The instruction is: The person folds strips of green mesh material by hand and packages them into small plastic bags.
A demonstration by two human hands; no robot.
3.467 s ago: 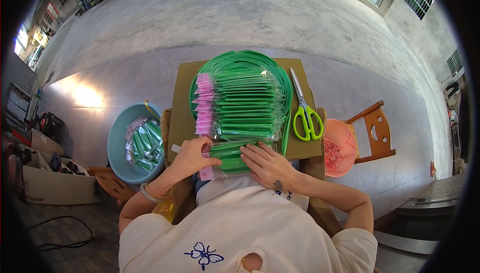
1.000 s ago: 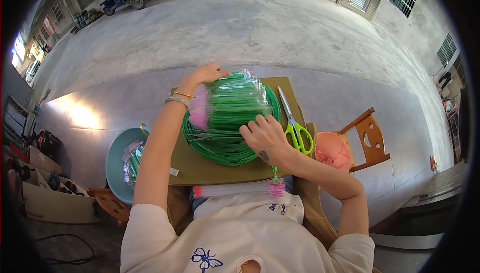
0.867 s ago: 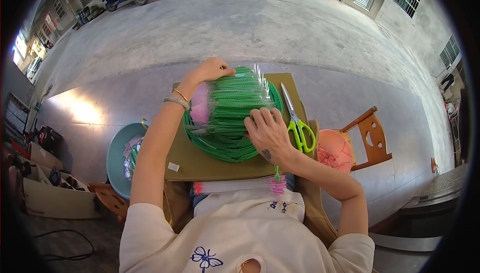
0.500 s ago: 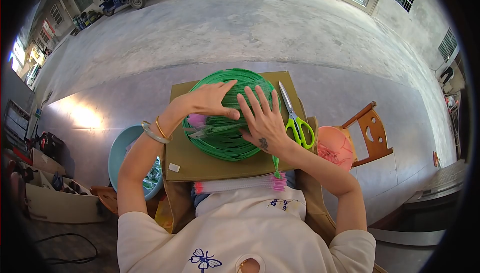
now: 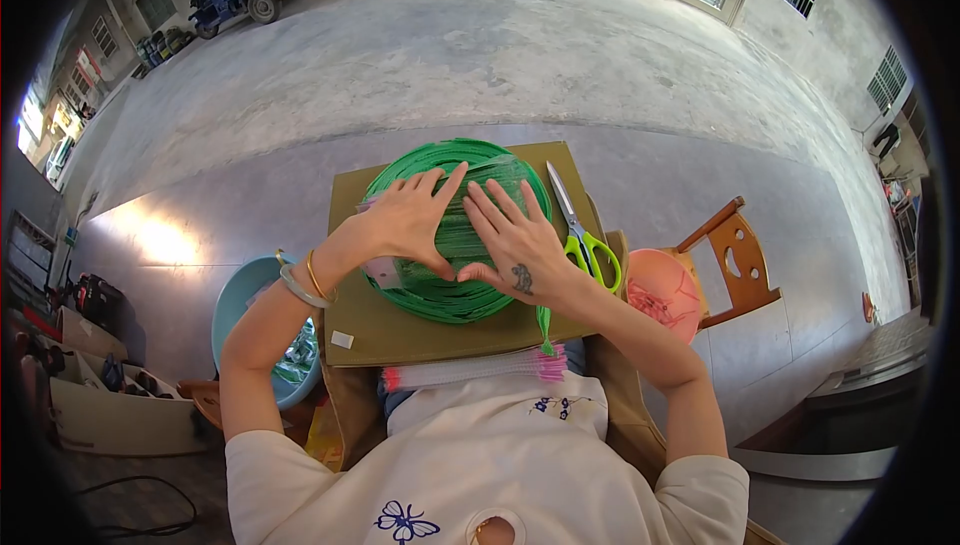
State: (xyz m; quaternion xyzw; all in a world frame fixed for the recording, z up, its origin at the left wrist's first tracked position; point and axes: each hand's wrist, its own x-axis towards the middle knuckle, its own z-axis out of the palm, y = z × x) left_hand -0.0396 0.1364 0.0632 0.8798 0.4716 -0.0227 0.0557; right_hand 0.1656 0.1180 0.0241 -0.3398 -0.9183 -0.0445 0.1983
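Observation:
A round coil of green netting (image 5: pixel 440 300) lies on a flat olive board (image 5: pixel 400 340) in front of me. My left hand (image 5: pixel 410 220) rests on the coil's left part, fingers spread, with something clear and pinkish showing beneath it. Flat on the coil's right part lies my right hand (image 5: pixel 513 245), its fingers apart and its thumb near my left thumb. A green knotted strand (image 5: pixel 545 330) hangs from the coil at the board's near edge. Right of the coil are scissors (image 5: pixel 592 250) with lime-green handles.
A bundle of clear strips with pink ends (image 5: pixel 480 371) lies on my lap. A blue basin (image 5: pixel 235 310) stands at the left, a pink bowl (image 5: pixel 675 280) and a wooden chair (image 5: pixel 740 265) at the right. A small white piece (image 5: pixel 342 340) sits on the board's near left corner.
My left hand has moved left and lies flatter, its fingers spread. My right hand has shifted slightly left and down, its thumb now out. The view has shifted a little.

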